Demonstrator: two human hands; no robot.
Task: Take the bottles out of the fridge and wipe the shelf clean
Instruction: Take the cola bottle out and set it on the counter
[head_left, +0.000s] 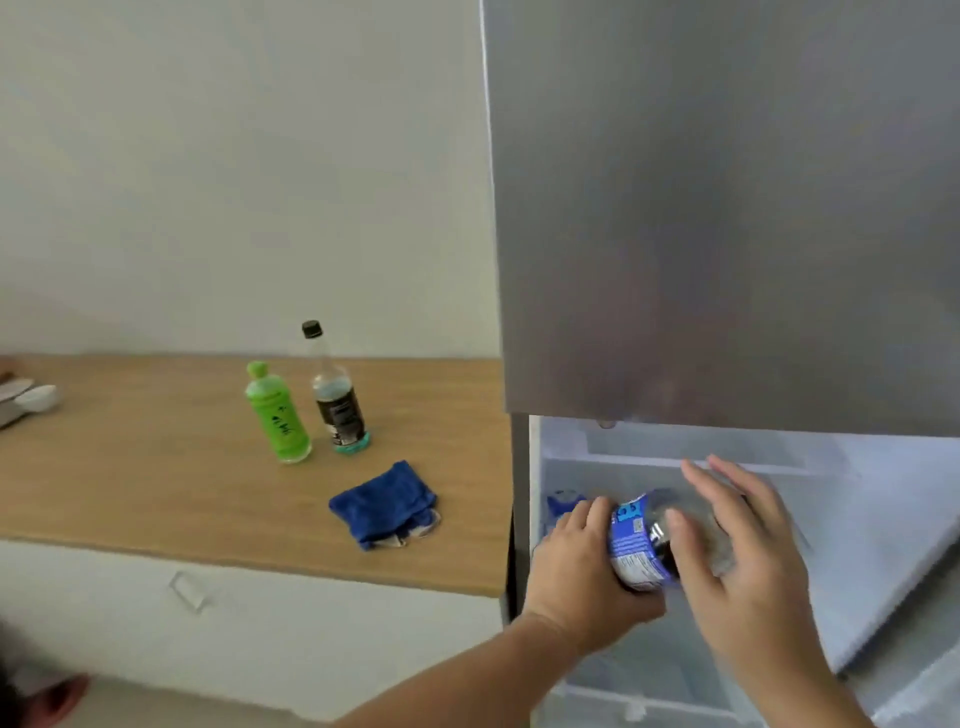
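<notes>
Clear plastic bottle with a blue label and dark contents (641, 545): lying tilted at the mouth of the open fridge compartment, held between both hands, just in front of the white fridge shelf (696, 460). Left hand (584, 566): grip wrapped round the labelled end, fingers curled under it, thumb on top. Right hand (748, 566): fingers spread and mostly straight, palm laid against the bottle's far-right side; motion blur here, so whether this grip truly closes on the bottle is hard to say. A blue cap (563, 501) shows deeper in the compartment, left of the left hand, probably another bottle. Grey metal fridge door (727, 208) fills the upper right, above the compartment.

To the left, wooden bench (130, 493). On it, far side: green plastic bottle with green cap (278, 415), upright, and just right of it a clear glass bottle with black cap and dark label (335, 395), upright. Nearer, a crumpled blue cloth (382, 501), apart from both bottles.
</notes>
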